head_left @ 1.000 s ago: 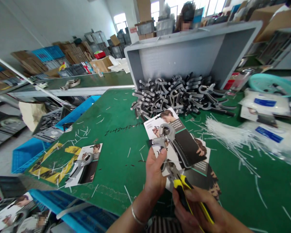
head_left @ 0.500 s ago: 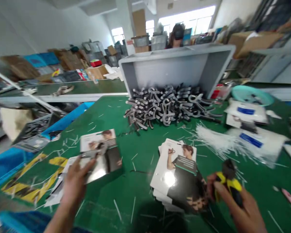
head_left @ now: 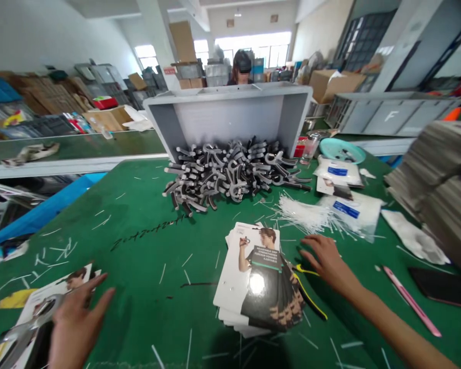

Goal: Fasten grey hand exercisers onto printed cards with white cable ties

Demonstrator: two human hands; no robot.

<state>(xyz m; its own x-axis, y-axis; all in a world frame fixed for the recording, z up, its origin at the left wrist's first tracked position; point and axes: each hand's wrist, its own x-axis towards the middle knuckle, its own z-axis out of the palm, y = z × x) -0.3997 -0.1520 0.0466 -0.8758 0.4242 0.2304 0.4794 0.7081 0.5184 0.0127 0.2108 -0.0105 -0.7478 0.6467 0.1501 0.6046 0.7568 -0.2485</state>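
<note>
My left hand [head_left: 79, 318], thumb and forefinger spread, is at the lower left over a printed card [head_left: 34, 302] with a grey hand grip strengthener [head_left: 42, 310] on it. Whether the palm touches them is hidden. My right hand [head_left: 325, 256] has its fingers stretched out and holds nothing, just in front of a heap of white cable ties [head_left: 305, 214]. Yellow-and-black cutting pliers [head_left: 310, 297] lie below its fingertips, partly covered by the hand. Beside them is a fanned stack of printed cards [head_left: 246, 271].
A tipped grey crate [head_left: 230, 120] spills many grip strengtheners [head_left: 230, 174] onto the green table [head_left: 146, 287]. To the right are bags of ties [head_left: 357, 210], a teal bowl [head_left: 341, 149], a pink cutter [head_left: 413, 302], a dark phone-like slab [head_left: 443, 287] and stacked grey sheets [head_left: 438, 179]. A person sits behind the crate.
My right hand has let go of the cutting pliers, now on the table, and reached forward to the cable ties. My left hand and its card appear farther left; the view has turned right.
</note>
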